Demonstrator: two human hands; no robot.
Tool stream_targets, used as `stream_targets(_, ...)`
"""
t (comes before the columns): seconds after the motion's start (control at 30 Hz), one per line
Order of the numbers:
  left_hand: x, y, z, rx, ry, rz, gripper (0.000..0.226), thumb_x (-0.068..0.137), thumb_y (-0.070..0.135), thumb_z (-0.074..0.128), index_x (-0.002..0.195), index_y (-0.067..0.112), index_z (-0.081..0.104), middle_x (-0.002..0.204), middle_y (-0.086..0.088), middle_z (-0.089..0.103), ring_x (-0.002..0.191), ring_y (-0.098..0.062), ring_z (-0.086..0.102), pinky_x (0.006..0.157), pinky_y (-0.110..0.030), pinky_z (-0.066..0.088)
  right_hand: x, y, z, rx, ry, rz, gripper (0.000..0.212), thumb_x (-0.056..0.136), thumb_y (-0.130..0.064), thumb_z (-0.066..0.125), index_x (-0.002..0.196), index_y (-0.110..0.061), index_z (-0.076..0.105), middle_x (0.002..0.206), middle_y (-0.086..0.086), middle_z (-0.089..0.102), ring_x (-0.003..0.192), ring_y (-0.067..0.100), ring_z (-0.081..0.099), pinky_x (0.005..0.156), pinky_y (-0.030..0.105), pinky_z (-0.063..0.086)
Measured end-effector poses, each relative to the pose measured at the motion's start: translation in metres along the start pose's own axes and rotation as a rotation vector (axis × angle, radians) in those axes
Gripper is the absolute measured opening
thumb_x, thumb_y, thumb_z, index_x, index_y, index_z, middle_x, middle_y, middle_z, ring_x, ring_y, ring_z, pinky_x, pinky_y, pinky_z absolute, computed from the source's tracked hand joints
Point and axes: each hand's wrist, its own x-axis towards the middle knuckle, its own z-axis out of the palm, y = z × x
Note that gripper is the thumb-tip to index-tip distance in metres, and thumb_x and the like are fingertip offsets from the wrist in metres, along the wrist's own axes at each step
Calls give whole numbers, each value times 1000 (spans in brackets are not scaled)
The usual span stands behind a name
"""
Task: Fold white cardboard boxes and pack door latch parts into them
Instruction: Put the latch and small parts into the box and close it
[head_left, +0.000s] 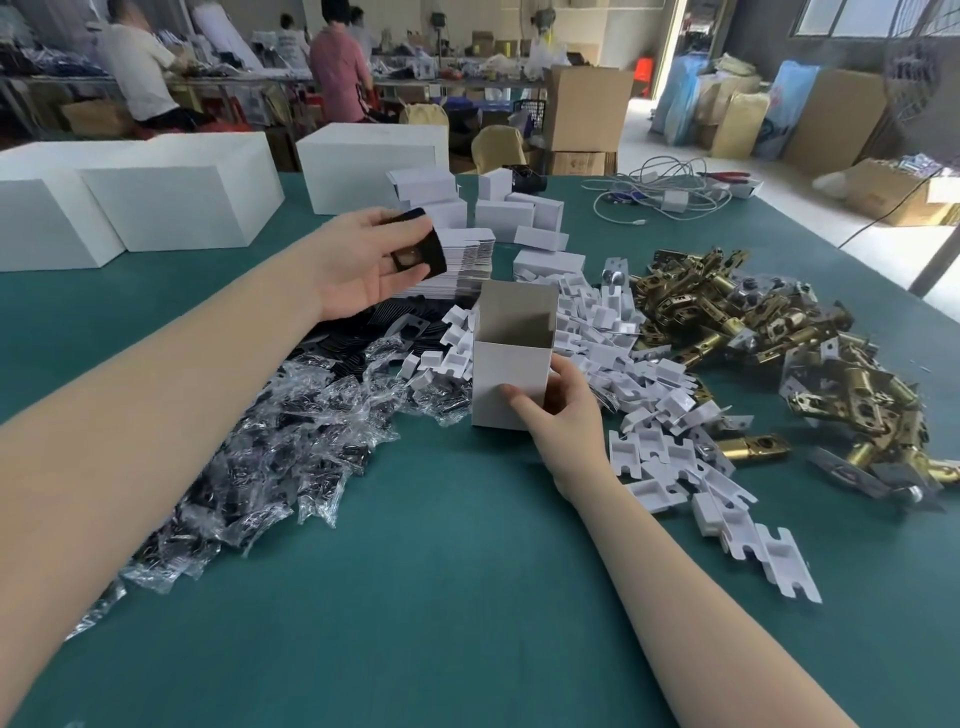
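A small white cardboard box (506, 364) stands upright on the green table (415, 597), its top open with the flap raised at the back. My right hand (558, 410) grips its lower right corner. My left hand (358, 265) is raised to the upper left of the box and pinches a flat black latch plate (421, 252) with a square hole. Brass door latches (737, 322) lie piled to the right. White plastic inserts (660, 410) are strewn beside the box.
Bagged black parts (270, 462) spread at the left. Flat box blanks (457, 265) and folded small boxes (519, 213) lie behind. Big white cartons (171, 202) stand at the back left, cables (660, 192) at the back right. People work at far tables.
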Motion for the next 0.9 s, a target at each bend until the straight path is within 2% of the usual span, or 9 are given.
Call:
stream_targets(0.07,-4,1,6,13,-31,-12,25,96,26,61,117,13,56,100,-4,69,67,-9,66,54,-22,56,0,1,0,8,-3,7,42,84,-19,77,118,-36,59,99,-11,73,93,9,68,82,25,55)
stream_targets(0.2,-7,1,14,-48,-66,12,25,103,34,47,118,17,58,104,7,72,94,-12,70,59,-30,58,0,2,0,20,-1,14,44,84,-19,77,121,-34,59,100,-10,73,93,8,68,80,23,53)
stream_targets(0.27,-6,1,20,-46,-2,16,15,104,34,45,106,19,49,83,8,67,83,-13,70,54,-27,53,1,2,0,21,1,18,44,84,-20,77,120,-35,59,100,-11,73,93,7,68,78,22,52)
stream_targets(0.33,-5,1,26,-11,29,1,13,103,33,43,98,21,43,68,8,51,63,-11,54,48,-21,38,1,2,0,21,2,21,44,83,-20,78,120,-35,59,101,-10,73,94,8,68,79,23,53)
stream_targets(0.47,-12,2,45,73,-87,12,25,97,38,40,108,19,52,70,7,41,62,-10,32,53,-24,27,0,2,0,24,2,19,43,83,-20,78,118,-36,59,102,-9,73,95,10,68,83,27,55)
stream_targets(0.53,-17,1,54,243,-166,76,41,98,37,44,131,15,53,82,8,43,71,-8,36,59,-19,32,0,1,0,26,3,20,42,82,-21,78,117,-37,59,101,-10,73,94,9,67,81,26,54)
stream_targets(0.6,-19,-4,61,580,-231,187,44,104,36,39,143,15,44,106,12,48,94,-3,45,68,-3,36,-1,1,0,33,4,21,43,83,-21,78,119,-35,59,102,-9,73,95,10,67,80,25,53)
stream_targets(0.7,-19,-14,64,1029,-216,445,31,105,18,40,134,16,52,114,10,53,99,-2,49,71,5,33,-2,-1,0,44,2,19,42,84,-19,78,118,-35,59,104,-8,72,97,11,67,81,26,54)
stream_targets(0.9,-14,-24,65,1312,-369,698,24,96,11,58,113,21,73,101,16,61,91,9,46,78,4,30,-4,-4,0,32,7,9,39,84,-21,78,113,-37,59,105,-6,72,96,10,67,80,25,55)
